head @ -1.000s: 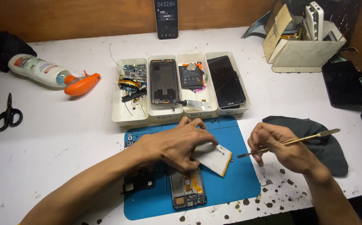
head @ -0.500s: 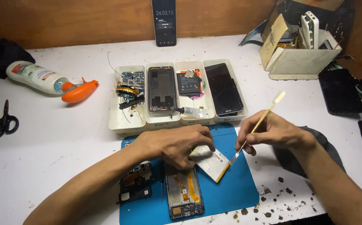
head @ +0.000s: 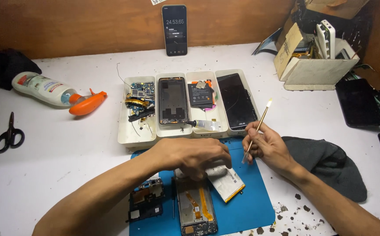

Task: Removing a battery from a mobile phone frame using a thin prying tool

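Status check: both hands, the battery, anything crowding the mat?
Left hand pressing the silver battery on the blue mat. Right hand pinching a thin metal spudger, tip off the battery. Opened phone frame lies right beside the battery.

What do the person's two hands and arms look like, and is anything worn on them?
Both forearms are bare, with no sleeves in view. The left hand and right hand wear no gloves. No ring, watch or bracelet shows on either.

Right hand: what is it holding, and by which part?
The right hand pinches a thin metal spudger around its lower shaft, flat tip pointing up and away.
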